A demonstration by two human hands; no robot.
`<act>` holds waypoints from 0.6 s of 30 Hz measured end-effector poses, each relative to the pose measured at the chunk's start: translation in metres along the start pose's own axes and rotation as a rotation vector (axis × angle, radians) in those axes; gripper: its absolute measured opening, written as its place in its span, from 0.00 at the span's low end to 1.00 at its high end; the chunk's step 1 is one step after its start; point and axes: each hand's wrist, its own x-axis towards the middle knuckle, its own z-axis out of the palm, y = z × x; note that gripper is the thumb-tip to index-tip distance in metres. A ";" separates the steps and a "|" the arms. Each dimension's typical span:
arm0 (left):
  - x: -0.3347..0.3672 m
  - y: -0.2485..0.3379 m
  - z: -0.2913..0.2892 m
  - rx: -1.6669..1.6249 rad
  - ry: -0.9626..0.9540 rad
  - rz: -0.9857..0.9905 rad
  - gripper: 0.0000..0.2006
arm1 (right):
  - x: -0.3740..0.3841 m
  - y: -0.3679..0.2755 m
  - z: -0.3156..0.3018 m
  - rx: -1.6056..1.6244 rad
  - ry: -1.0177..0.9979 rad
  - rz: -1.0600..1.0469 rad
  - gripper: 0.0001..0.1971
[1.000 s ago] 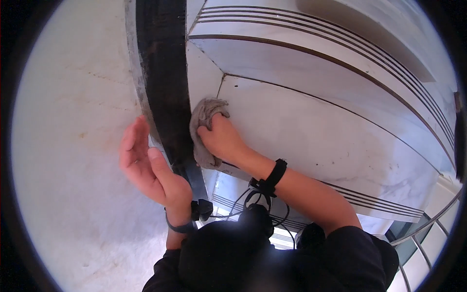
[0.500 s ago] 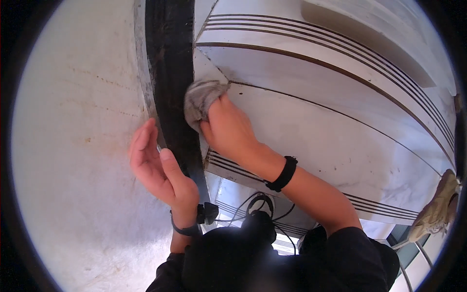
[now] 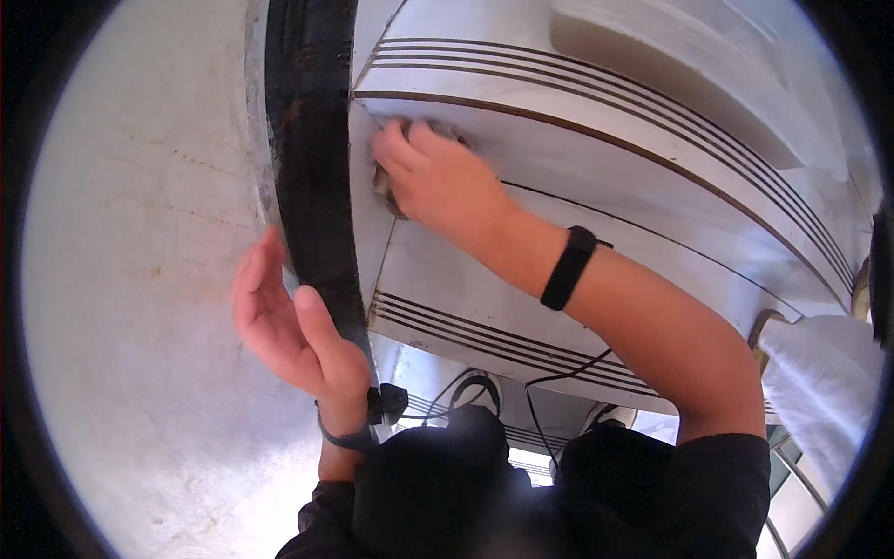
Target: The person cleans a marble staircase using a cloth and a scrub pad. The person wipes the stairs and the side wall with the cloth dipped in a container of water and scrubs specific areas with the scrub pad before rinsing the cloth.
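Observation:
My right hand (image 3: 442,177) presses a grey cloth (image 3: 389,193) into the inner corner of a pale stone stair, where the riser meets the side skirting. Most of the cloth is hidden under the palm; bits show at its edges. My left hand (image 3: 303,326) hovers at the edge of the black strip (image 3: 312,168), beside the white wall (image 3: 158,326). Its fingers are loosely curved, the thumb apart, and nothing is in it. Black bands circle both wrists.
Pale steps (image 3: 596,279) with dark groove lines (image 3: 484,335) run across to the right. A black cable (image 3: 559,380) hangs near my shoes (image 3: 477,391). At the far right stands another person's light trouser leg (image 3: 824,391), close to metal rails (image 3: 796,466).
My right hand has slid the cloth off the black strip, up and right into the stair corner. My left hand keeps its pose. The other person's leg has come further into view.

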 end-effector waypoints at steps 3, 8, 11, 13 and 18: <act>0.003 0.002 0.011 -0.048 0.039 0.019 0.21 | -0.027 -0.011 0.017 0.073 -0.279 -0.091 0.15; -0.007 -0.002 0.002 -0.065 0.030 0.012 0.22 | -0.008 0.006 -0.003 0.189 -0.048 0.020 0.15; -0.006 -0.007 0.005 -0.071 -0.009 -0.003 0.23 | 0.005 0.020 -0.001 -0.046 0.150 0.057 0.14; -0.005 -0.005 0.006 -0.096 0.001 0.014 0.23 | 0.006 0.008 0.009 -0.080 0.149 0.013 0.16; -0.010 -0.004 0.014 -0.083 -0.037 0.031 0.23 | -0.013 -0.019 0.026 0.176 0.091 0.136 0.11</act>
